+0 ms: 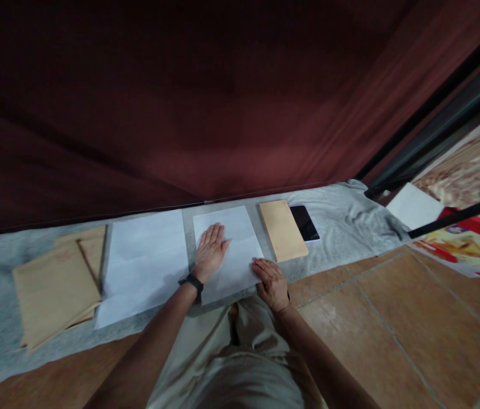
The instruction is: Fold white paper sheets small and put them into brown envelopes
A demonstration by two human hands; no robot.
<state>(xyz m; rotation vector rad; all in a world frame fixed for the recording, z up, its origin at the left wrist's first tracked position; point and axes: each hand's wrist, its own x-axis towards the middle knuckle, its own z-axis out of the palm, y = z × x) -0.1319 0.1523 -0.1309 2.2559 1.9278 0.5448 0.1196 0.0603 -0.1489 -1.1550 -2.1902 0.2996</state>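
Observation:
A white sheet of paper (233, 272) lies in front of me on a narrow surface covered with grey cloth. Flat on its upper left part rests my left hand (212, 248), fingers stretched out, a dark band at the wrist. My right hand (270, 282) touches the sheet's lower right edge; its fingers are stretched and lie nearly flat. To the left is a second, larger stack or sheet of white paper (144, 261). Just right of the sheet sits a brown envelope or stack of envelopes (283, 230).
Several brown envelopes (58, 292) lie loosely overlapped at the left. A dark phone or tablet (305, 222) is partly under the brown stack. The grey cloth (344, 218) is wrinkled at right. A dark red curtain (222, 125) hangs behind. A colourful carton (474, 241) stands beyond a black bar.

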